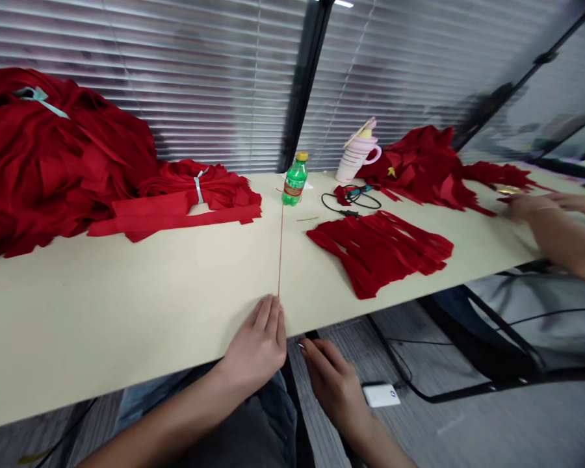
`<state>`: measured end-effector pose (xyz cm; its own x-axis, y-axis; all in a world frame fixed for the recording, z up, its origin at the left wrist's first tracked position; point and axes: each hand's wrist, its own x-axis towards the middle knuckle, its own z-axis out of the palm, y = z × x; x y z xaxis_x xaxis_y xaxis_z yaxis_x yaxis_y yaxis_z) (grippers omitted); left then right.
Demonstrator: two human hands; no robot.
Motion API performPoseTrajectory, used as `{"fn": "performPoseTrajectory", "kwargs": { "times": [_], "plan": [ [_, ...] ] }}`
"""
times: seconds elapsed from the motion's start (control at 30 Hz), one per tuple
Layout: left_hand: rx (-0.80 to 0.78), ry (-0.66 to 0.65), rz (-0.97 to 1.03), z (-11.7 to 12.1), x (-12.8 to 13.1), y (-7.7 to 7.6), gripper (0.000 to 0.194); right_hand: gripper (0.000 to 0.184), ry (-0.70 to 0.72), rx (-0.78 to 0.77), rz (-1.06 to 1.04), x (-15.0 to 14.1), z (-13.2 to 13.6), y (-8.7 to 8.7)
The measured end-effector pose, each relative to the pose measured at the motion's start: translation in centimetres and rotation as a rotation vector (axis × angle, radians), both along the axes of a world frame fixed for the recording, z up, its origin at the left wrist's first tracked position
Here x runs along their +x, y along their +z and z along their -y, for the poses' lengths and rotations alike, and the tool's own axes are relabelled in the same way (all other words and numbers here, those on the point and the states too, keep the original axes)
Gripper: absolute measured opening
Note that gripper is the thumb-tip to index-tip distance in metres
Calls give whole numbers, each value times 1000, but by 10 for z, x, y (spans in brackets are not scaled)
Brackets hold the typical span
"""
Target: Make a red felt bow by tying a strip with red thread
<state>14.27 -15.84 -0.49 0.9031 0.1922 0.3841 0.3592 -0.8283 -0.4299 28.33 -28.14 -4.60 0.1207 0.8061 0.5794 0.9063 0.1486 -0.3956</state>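
Observation:
A taut red thread point(280, 250) runs across the table from a small green plastic bottle point(296, 175), which has red thread wound around it. My left hand point(260, 335) rests at the table's front edge, its fingers closed on the near end of this thread. Just beyond the edge, lower and to the right, my right hand point(335, 383) is pinched closed. A small shiny tip shows at its fingers, too small to name. Right of the thread, red fabric strips point(383, 250) lie side by side.
Large red cloth heaps point(63, 162) and a tied red bundle point(199, 185) fill the back left. A pink-and-white cup point(351, 159), a black cable point(351, 201) and more red cloth point(424, 166) sit at the back right. Another person's hands point(541, 211) work at far right.

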Motion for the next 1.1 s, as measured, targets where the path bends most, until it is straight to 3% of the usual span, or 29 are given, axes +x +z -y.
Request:
{"fn": "performPoseTrajectory", "kwargs": {
  "times": [0.53,0.67,0.83,1.1],
  "plan": [
    [-36,-6,-12,0,0,-1,39,23,11,-13,-72,7,8,-15],
    [-34,-6,-10,-1,-1,0,42,10,-33,12,-209,-4,-2,-10],
    [-40,-7,-26,-1,-1,2,45,14,-51,19,-317,-18,-19,-2],
    [-43,8,-24,-1,-1,1,42,26,49,-59,-224,-15,-19,7]
  ]
}}
